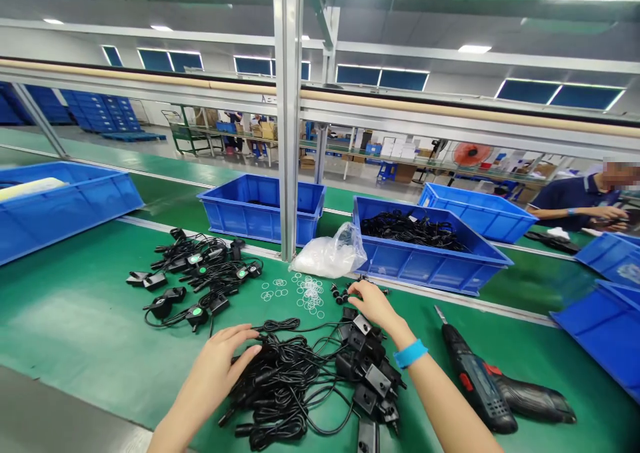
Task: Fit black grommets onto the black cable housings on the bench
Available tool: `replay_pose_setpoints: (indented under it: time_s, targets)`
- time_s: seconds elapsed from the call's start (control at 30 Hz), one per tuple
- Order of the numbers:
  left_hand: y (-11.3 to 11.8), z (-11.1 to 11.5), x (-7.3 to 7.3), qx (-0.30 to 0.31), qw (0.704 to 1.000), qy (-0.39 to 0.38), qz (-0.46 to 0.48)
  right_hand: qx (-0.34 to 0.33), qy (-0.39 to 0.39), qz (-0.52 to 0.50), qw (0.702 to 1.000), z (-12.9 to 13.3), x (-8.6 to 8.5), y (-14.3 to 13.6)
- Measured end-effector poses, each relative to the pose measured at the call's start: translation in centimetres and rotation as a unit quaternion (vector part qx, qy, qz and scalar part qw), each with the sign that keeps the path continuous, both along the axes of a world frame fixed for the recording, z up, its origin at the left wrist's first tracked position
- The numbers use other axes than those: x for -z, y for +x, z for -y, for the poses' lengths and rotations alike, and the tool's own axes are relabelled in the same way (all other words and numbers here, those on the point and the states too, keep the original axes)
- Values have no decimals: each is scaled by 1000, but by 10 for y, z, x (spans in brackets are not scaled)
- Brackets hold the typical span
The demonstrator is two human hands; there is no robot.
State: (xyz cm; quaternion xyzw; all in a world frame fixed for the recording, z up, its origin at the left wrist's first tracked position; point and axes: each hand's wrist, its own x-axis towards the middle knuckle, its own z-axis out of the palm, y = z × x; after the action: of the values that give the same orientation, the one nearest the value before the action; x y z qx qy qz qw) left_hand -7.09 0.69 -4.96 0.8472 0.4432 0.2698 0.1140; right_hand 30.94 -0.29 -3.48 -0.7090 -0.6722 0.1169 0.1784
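My left hand (220, 359) is at the left edge of a heap of coiled black cables (280, 379), thumb and fingers apart around its upper end. I see no cable clearly gripped. My right hand (375, 304), with a blue band on the wrist, reaches over a few small black fittings (340, 295). Its thumb and forefinger are slightly apart beside them, and its other fingers are partly hidden. Black box-shaped pumps or adapters (377, 379) joined to the cables are stacked below this hand. Thin clear rings (311, 293) are scattered just left of the fittings.
A cordless screwdriver (480, 379) lies at right. More corded black units (200, 266) are piled at left. Behind stand a plastic bag (330, 253), a blue bin (430, 259) of cables, another blue bin (250, 219) and a metal post (289, 119). A co-worker (575, 199) sits far right.
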Motion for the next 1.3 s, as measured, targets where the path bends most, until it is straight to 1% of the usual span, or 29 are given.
replay_pose_setpoints:
  time_s: [0.13, 0.27, 0.37, 0.5, 0.57, 0.63, 0.7, 0.77, 0.8, 0.87, 0.93, 1.03, 1.1, 1.17, 1.2, 1.3]
  targets:
    - [-20, 4, -1, -20, 999, -23, 8, -34, -27, 70, 997, -38, 4, -16]
    - [-41, 10, -5, -57, 997, -56, -3, -94, -48, 117, 987, -56, 5, -25]
    - [-55, 8, -5, -97, 993, -61, -22, -124, -59, 139, 981, -64, 7, -25]
    - [-68, -9, 0, -200, 976, -32, -76, -142, -55, 143, 978, -69, 12, -19]
    - [-71, -19, 2, -247, 965, -22, -89, -143, -41, 136, 980, -67, 11, -16]
    - [-71, -29, 3, -279, 956, -16, -94, -140, -16, 121, 983, -61, 7, -14]
    - [-67, -38, 4, -289, 952, -11, -103, -137, 10, 104, 985, -48, 1, -14]
    - [-57, -45, 5, -274, 954, -9, -119, -131, 42, 65, 988, -29, -9, -19]
    - [-51, -48, 5, -263, 956, -9, -129, -124, 61, 23, 990, -18, -15, -23]
    - [-37, -55, 7, -251, 956, -8, -151, -101, 87, -112, 985, 9, -28, -34]
    - [-24, -61, 9, -257, 952, -4, -168, -73, 77, -266, 958, 39, -40, -48]
    - [-10, -66, 10, -273, 947, 7, -170, -45, 29, -411, 910, 83, -52, -65]
    - [-7, -65, 11, -273, 949, 16, -157, -17, 16, -476, 879, 108, -52, -69]
    - [-8, -61, 12, -261, 956, 25, -132, 24, 22, -520, 854, 130, -44, -68]
    - [-11, -58, 13, -250, 961, 30, -116, 48, 38, -527, 848, 139, -38, -66]
    - [-23, -46, 14, -217, 974, 41, -48, 111, 100, -509, 848, 159, -18, -58]
